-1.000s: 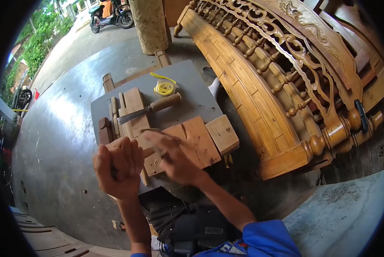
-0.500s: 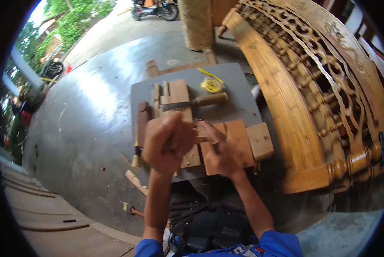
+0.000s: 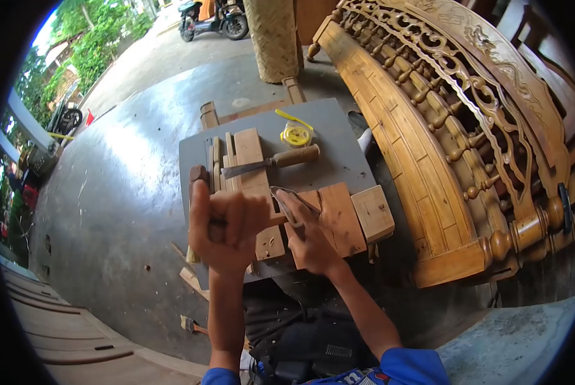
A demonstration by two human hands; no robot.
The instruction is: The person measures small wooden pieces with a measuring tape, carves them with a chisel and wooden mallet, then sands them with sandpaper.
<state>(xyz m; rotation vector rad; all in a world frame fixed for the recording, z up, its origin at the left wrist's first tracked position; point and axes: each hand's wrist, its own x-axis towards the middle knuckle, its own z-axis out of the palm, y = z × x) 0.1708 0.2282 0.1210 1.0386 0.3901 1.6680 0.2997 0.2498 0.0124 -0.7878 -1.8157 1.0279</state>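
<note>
My left hand (image 3: 228,228) is closed in a fist over the left side of the grey table, its fingers curled round something I cannot make out. My right hand (image 3: 310,240) grips a thin, dark-edged metal tool (image 3: 278,191), forefinger stretched along it, over a reddish wood block (image 3: 339,215). Between the hands shows a short pale wood piece (image 3: 278,219). Just beyond them lies a wide-bladed knife (image 3: 246,168) with a round wooden handle, resting across light wood pieces (image 3: 248,146). A dark brown block (image 3: 199,173) stands partly hidden behind my left fist.
On the grey table (image 3: 339,141) lies a yellow tape measure (image 3: 296,135); a pale block (image 3: 373,213) sits at its right edge. A carved wooden bench (image 3: 422,167) stands close on the right. A brush (image 3: 188,324) and wood scraps (image 3: 193,282) lie on the floor.
The view has shifted, so the table appears farther left and lower. My left fist has moved left and down, away from the right hand; the right hand keeps its grip.
</note>
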